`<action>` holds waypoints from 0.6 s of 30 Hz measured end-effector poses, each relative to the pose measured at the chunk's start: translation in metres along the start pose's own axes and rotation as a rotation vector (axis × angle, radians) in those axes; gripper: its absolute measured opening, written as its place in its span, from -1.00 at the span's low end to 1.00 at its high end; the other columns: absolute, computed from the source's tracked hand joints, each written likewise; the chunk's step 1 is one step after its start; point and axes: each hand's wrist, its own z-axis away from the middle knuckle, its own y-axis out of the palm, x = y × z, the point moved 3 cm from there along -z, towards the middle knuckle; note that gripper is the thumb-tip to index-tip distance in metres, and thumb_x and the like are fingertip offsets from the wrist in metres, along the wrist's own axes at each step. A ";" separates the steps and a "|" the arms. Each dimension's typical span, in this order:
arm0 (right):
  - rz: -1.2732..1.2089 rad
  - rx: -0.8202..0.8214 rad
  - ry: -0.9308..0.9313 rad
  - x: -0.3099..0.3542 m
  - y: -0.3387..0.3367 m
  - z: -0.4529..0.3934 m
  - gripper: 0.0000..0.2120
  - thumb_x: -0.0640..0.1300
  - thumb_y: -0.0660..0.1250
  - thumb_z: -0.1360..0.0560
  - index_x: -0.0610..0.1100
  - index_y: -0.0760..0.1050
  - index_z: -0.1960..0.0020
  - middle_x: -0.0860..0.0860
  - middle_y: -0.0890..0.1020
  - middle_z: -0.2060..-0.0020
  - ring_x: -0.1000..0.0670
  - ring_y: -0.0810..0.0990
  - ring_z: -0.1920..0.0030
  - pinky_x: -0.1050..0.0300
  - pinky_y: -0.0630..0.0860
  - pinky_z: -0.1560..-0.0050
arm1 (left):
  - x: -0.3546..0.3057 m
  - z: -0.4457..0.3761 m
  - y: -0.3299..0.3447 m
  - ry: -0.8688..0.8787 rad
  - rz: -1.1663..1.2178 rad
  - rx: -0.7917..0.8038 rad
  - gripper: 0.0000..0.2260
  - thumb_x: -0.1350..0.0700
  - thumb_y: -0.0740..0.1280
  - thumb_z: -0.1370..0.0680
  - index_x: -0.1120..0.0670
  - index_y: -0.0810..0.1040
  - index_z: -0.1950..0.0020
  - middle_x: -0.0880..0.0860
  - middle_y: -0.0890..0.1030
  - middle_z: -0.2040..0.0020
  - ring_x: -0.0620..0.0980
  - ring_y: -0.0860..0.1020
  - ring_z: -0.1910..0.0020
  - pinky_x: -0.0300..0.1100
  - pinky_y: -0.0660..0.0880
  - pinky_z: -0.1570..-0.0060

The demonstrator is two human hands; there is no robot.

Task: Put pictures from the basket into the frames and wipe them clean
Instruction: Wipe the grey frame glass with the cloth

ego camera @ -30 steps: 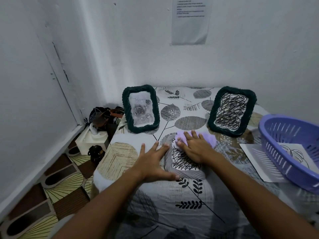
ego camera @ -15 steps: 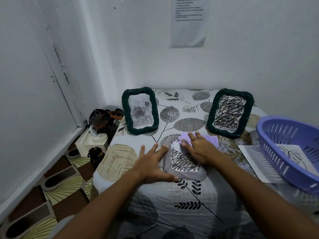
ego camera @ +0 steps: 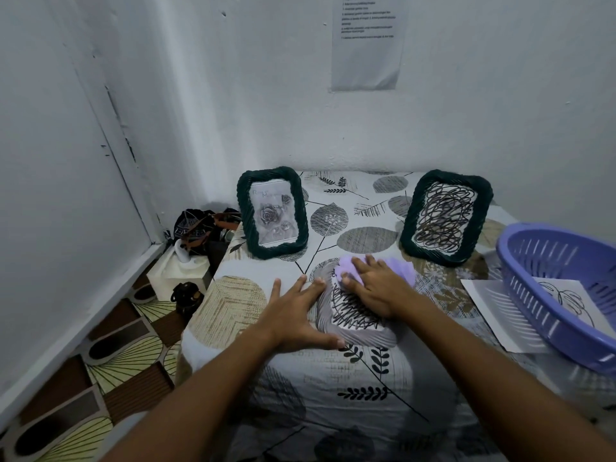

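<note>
A grey frame [ego camera: 358, 335] with a black scribble picture lies flat on the patterned table cover [ego camera: 233, 301]. My right hand [ego camera: 376, 288] presses a purple cloth [ego camera: 396, 266] onto the frame's upper part with flat fingers. My left hand [ego camera: 293, 311] rests spread out, fingers straight, against the frame's left edge. Two dark green frames stand upright behind: the left frame [ego camera: 271, 213] holds a rose picture, the right frame [ego camera: 446, 216] a scribble picture. At the right, a purple basket [ego camera: 533, 295] holds a leaf drawing [ego camera: 566, 301].
A loose sheet of paper [ego camera: 490, 305] lies under the basket's left side. Walls close in at the back and left. Bags and a white box [ego camera: 173, 271] sit on the floor beside the table's left edge. A printed notice [ego camera: 366, 41] hangs on the back wall.
My right hand with the purple cloth has slid slightly left and toward me over the grey frame. The left hand has stayed at the frame's left edge.
</note>
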 end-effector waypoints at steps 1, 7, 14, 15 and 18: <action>-0.004 0.006 -0.024 0.004 0.004 -0.001 -0.38 0.19 -0.13 -0.63 -0.16 0.05 -0.55 -0.04 0.01 -0.55 -0.05 -0.09 -0.55 0.03 -0.14 -0.50 | 0.000 0.000 0.000 0.000 0.003 -0.002 0.12 -0.62 0.15 -0.17 -0.06 -0.04 -0.58 -0.03 0.04 -0.58 -0.09 -0.10 -0.55 0.20 -0.28 -0.46; -0.119 -0.003 -0.050 -0.021 0.014 0.011 -0.17 0.46 -0.18 -0.45 0.00 0.06 -0.56 0.01 0.05 -0.55 0.00 -0.04 -0.55 -0.04 -0.01 -0.53 | 0.002 0.000 0.001 -0.008 0.021 -0.006 0.12 -0.61 0.19 -0.17 -0.07 -0.04 -0.58 -0.05 0.04 -0.58 -0.11 -0.09 -0.55 0.19 -0.29 -0.47; -0.032 -0.031 -0.016 -0.013 0.004 -0.002 -0.34 0.22 -0.10 -0.62 -0.19 0.09 -0.55 -0.06 0.08 -0.55 -0.03 -0.05 -0.55 0.04 -0.08 -0.51 | 0.002 -0.001 0.001 -0.002 0.008 -0.002 0.14 -0.62 0.16 -0.16 -0.05 -0.04 -0.58 -0.04 0.04 -0.58 -0.09 -0.10 -0.55 0.20 -0.28 -0.46; -0.040 -0.030 -0.020 -0.009 0.007 -0.003 -0.34 0.23 -0.11 -0.61 -0.18 0.07 -0.55 -0.07 0.07 -0.55 -0.02 -0.06 -0.55 0.05 -0.11 -0.51 | 0.002 -0.001 0.001 -0.003 0.004 -0.002 0.14 -0.62 0.16 -0.16 -0.05 -0.04 -0.58 -0.04 0.04 -0.58 -0.09 -0.09 -0.55 0.20 -0.28 -0.46; -0.075 -0.028 -0.085 -0.001 0.012 0.005 -0.34 0.23 -0.07 -0.61 -0.15 0.04 -0.56 -0.06 0.08 -0.55 0.03 -0.06 -0.55 0.16 -0.16 -0.49 | 0.002 -0.001 0.001 -0.008 0.005 0.003 0.15 -0.62 0.15 -0.15 -0.05 -0.03 -0.58 -0.04 0.05 -0.58 -0.09 -0.09 -0.55 0.19 -0.28 -0.47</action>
